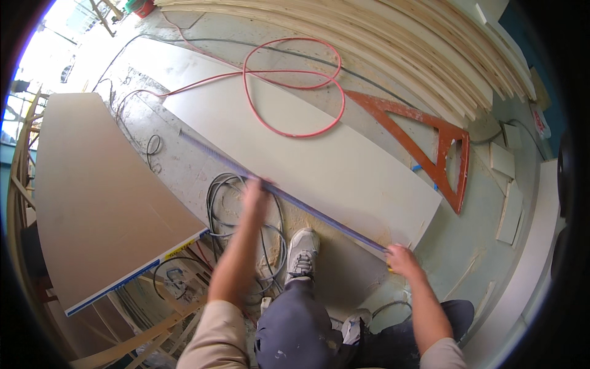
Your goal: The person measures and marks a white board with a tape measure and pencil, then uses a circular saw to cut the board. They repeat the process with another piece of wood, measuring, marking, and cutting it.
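Note:
A long, thin blue-grey strip, which looks like the blade of a tape measure (326, 216), runs slantwise along the near edge of a pale board (295, 154) lying low in front of me. My right hand (404, 259) is closed round its right end, where a bit of yellow shows beneath the fingers. Partway along the strip, my left hand (255, 192) closes on it, smeared by motion. Beyond that hand the strip's far end reaches up and left, also blurred.
A red hose (294, 134) loops across the board. An orange-red triangular square (428, 130) lies at its right. Long stacked boards (381, 43) fill the back. A brown panel (117, 203) stands at left, beside coiled dark cable (212, 206). White offcuts (509, 212) lie at right.

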`<state>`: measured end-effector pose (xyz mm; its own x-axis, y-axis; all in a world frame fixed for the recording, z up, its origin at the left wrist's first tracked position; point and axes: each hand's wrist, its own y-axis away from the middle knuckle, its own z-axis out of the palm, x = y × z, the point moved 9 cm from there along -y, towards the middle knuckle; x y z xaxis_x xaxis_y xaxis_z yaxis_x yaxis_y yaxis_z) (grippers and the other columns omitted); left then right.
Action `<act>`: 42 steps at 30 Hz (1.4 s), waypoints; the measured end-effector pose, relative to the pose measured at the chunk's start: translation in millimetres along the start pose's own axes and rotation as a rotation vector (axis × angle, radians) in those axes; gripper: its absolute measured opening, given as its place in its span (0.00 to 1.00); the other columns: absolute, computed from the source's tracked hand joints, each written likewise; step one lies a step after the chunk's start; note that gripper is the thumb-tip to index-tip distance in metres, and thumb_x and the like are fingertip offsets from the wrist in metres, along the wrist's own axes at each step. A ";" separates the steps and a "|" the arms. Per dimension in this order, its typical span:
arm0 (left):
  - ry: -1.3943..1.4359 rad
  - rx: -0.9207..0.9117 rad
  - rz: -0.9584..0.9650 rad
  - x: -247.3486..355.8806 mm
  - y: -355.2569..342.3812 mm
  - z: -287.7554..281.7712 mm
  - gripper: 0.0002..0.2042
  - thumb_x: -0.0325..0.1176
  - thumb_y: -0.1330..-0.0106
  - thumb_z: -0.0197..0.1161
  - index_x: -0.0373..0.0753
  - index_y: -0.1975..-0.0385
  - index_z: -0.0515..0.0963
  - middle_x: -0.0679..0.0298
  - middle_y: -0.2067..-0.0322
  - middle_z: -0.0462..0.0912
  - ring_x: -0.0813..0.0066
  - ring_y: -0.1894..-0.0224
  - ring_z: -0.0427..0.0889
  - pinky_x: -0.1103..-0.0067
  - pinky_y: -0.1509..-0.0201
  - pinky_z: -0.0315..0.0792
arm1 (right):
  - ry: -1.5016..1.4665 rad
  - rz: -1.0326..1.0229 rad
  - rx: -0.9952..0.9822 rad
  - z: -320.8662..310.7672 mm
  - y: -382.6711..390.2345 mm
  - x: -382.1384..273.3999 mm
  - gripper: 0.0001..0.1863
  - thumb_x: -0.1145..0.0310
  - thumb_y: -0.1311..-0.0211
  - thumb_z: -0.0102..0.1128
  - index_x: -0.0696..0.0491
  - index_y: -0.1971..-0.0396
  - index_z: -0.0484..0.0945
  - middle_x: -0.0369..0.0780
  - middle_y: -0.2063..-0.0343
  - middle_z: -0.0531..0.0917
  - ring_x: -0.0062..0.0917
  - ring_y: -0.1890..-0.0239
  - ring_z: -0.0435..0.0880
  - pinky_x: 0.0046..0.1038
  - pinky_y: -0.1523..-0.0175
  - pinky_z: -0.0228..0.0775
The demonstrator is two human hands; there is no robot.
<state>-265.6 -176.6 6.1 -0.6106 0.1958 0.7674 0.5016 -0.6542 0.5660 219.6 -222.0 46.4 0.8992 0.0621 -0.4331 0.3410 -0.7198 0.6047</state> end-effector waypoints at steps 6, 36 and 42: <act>-0.054 0.035 0.000 -64.2 55.7 31.4 0.16 0.42 0.25 0.44 0.39 0.69 0.74 0.61 0.76 0.80 0.76 0.76 0.76 0.80 0.74 0.68 | -0.002 0.047 0.004 -8.5 -8.3 -47.9 0.14 0.59 0.37 0.53 0.56 0.68 0.75 0.49 0.68 0.80 0.48 0.61 0.78 0.44 0.58 0.70; -0.438 0.272 0.002 -6.8 -60.6 -35.0 0.10 0.35 0.33 0.56 0.34 0.67 0.77 0.66 0.78 0.77 0.79 0.79 0.75 0.82 0.76 0.71 | 0.029 0.211 -0.099 8.5 -17.6 -23.6 0.14 0.58 0.36 0.53 0.55 0.68 0.75 0.51 0.69 0.81 0.49 0.61 0.79 0.47 0.58 0.70; -0.492 -0.089 -0.124 -65.7 25.9 -19.6 0.08 0.35 0.32 0.55 0.37 0.68 0.75 0.65 0.75 0.79 0.79 0.74 0.76 0.81 0.70 0.70 | -0.032 0.074 -0.005 12.0 -9.6 54.2 0.17 0.55 0.33 0.50 0.56 0.71 0.72 0.52 0.73 0.78 0.50 0.67 0.77 0.45 0.64 0.67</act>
<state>-224.5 -220.6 -35.6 -0.2910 0.5820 0.7593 0.3762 -0.6601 0.6502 261.8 -220.1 9.1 0.9128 -0.0136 -0.4082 0.2751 -0.7183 0.6390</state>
